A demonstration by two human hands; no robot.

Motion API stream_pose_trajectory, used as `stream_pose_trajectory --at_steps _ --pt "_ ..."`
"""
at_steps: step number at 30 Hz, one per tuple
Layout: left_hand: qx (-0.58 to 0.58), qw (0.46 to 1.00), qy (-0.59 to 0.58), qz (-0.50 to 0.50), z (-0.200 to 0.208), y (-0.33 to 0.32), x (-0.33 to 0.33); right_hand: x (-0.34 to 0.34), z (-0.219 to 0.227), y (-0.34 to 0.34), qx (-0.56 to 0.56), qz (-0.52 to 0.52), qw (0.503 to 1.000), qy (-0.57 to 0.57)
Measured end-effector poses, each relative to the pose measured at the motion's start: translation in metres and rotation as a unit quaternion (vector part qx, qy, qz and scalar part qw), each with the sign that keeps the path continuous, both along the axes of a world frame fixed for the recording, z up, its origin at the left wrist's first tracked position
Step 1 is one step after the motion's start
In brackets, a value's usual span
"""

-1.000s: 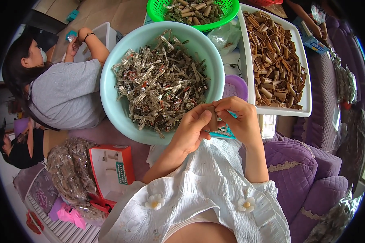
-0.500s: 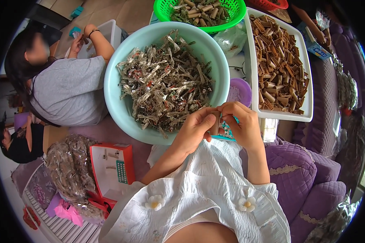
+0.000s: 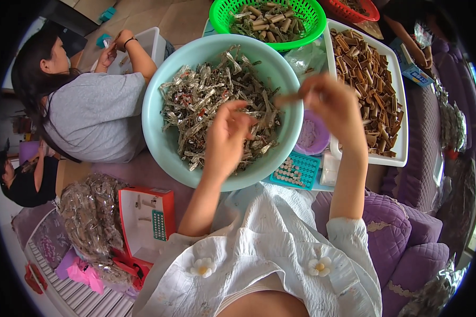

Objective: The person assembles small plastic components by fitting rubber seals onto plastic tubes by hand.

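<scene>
newly parted, my right hand point(image 3: 330, 105) pinches a blurred brown card-like piece point(image 3: 287, 99), my left hand point(image 3: 227, 132) loosely spread; seemingly mid-carry, wanting steadiness.

My right hand point(image 3: 330, 103) holds a blurry brown piece point(image 3: 287, 99), and my left hand point(image 3: 228, 136) is over shiny bundles point(image 3: 193, 100) in a big tub point(image 3: 156, 134).

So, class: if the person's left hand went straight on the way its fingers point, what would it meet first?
The left hand would probably meet the crinkled pieces in the pale green basin; its height above them is unclear.
</scene>
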State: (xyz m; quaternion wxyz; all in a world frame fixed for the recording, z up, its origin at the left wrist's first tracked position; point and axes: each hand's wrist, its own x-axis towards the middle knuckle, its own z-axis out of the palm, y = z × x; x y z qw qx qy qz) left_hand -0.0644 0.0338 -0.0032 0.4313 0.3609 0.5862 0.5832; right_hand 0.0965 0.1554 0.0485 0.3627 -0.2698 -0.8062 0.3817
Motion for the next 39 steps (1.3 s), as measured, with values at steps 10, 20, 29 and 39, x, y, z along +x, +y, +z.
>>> stream_pose_trajectory --at_steps 10,20,29,39 --pt "-0.101 0.765 0.636 -0.011 -0.034 0.046 -0.056 0.093 0.010 0.114 -0.085 -0.238 0.958 0.131" --pt "-0.085 0.911 0.393 0.088 -0.024 0.049 -0.063 0.156 -0.089 0.082 -0.073 -0.365 0.898 -0.233" --pt "0.066 0.967 0.179 0.167 0.005 0.041 -0.084 0.084 -0.093 0.069 0.017 -0.366 0.835 -0.411" --pt "0.048 0.961 0.251 0.105 0.036 0.024 -0.083 0.104 -0.092 0.061 -0.086 -0.280 0.889 -0.351"
